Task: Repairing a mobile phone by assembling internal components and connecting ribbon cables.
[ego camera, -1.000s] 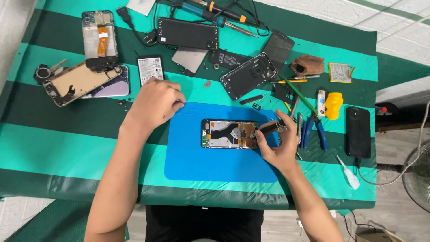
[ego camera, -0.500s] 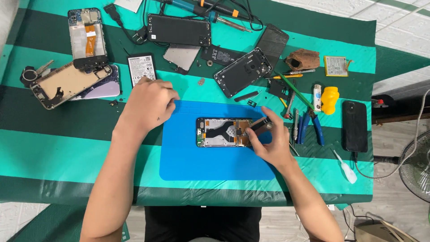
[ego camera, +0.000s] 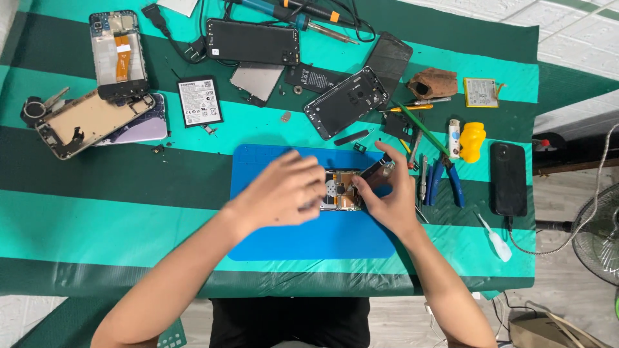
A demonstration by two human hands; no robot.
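On the blue mat (ego camera: pixel 284 241) lay an opened phone (ego camera: pixel 340 191). The left hand (ego camera: pixel 284 192) rested over its left end, fingers loosely curled, blurred. The right hand (ego camera: pixel 387 196) pinched a dark tool (ego camera: pixel 376 169) against the phone's right end.

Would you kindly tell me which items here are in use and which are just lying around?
In use:
- opened phone with exposed internals, under left hand and right hand
- blue rectangular work mat

Lying about:
- white phone battery
- yellow plastic bottle
- blue-handled pliers
- black phone
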